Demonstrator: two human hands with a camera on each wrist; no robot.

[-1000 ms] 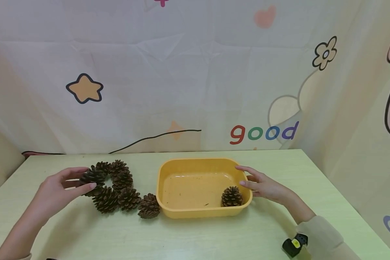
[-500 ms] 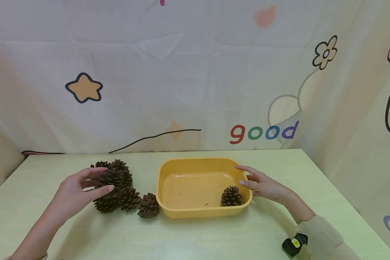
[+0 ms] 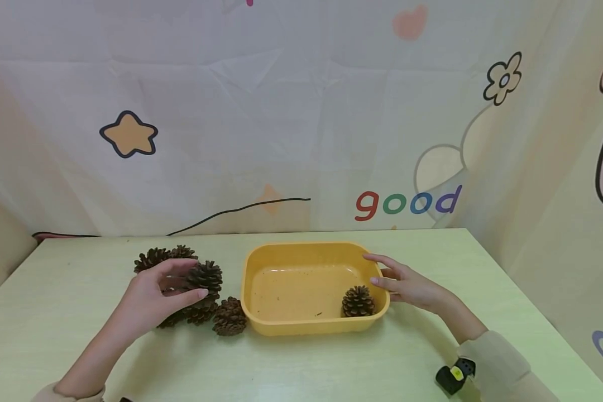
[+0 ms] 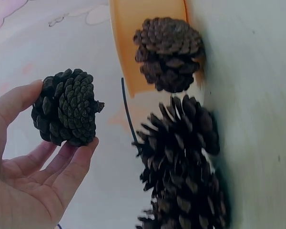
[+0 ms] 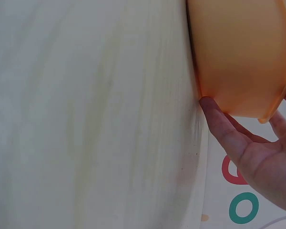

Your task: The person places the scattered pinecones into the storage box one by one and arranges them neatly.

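Note:
My left hand [image 3: 151, 298] holds a brown pine cone [image 3: 206, 281] between thumb and fingertips. The left wrist view shows this pine cone [image 4: 66, 107] off the table, its stem end facing away from the palm. Beneath and behind the hand several more pine cones [image 3: 152, 259] lie in a cluster, partly covered by it. Another pine cone [image 3: 229, 316] sits against the left side of a yellow plastic basin [image 3: 286, 290]. Inside the basin, at its near right corner, stands one pine cone [image 3: 358, 302]. My right hand [image 3: 412, 287] grips the basin's right rim, with some fingers against the outer wall.
Everything stands on a pale wooden table [image 3: 301, 368]. A printed cloth [image 3: 301, 128] hangs behind the table's far edge. On the right wrist a black device [image 3: 451, 379] with a yellow mark is strapped.
My left hand has moved right with the pine cone, from the cluster's left side to its right side, nearer the basin. The right hand and basin have stayed still.

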